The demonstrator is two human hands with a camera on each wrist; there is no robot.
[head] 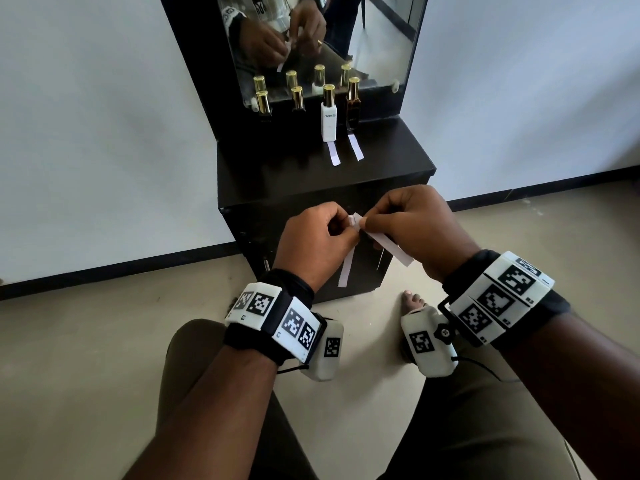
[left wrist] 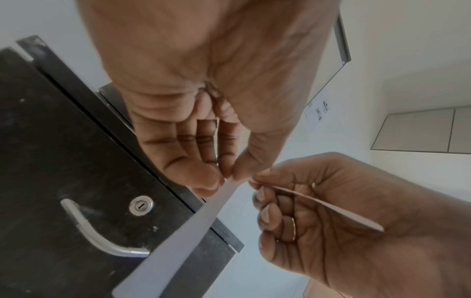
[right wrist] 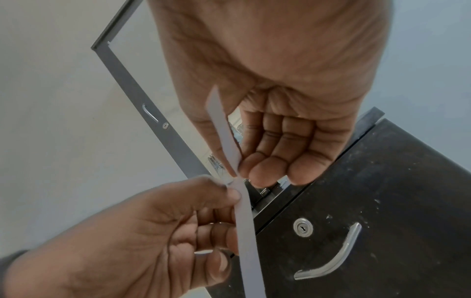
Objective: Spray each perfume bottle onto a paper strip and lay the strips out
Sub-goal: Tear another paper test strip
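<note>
Both hands are held together in front of the black cabinet (head: 398, 161). My left hand (head: 347, 231) pinches a white paper strip (head: 345, 271) that hangs downward. My right hand (head: 364, 223) pinches a second strip (head: 393, 250) that slants down to the right. The two strips' top ends meet between my fingertips. In the left wrist view the left-hand strip (left wrist: 178, 242) runs toward the camera. In the right wrist view the right-hand strip (right wrist: 221, 129) crosses the palm. Several gold-capped perfume bottles stand on the cabinet, among them a white bottle (head: 328, 116) and an amber bottle (head: 352, 107). Each of these two has a laid strip (head: 334, 154) (head: 356, 147) in front.
Two dark bottles (head: 264, 105) (head: 298, 99) stand to the left, with bare cabinet top in front of them. A mirror (head: 381, 46) rises behind the bottles. The cabinet door has a metal handle (right wrist: 331, 262) and a lock (right wrist: 302, 229). A bare foot (head: 412, 299) is on the floor.
</note>
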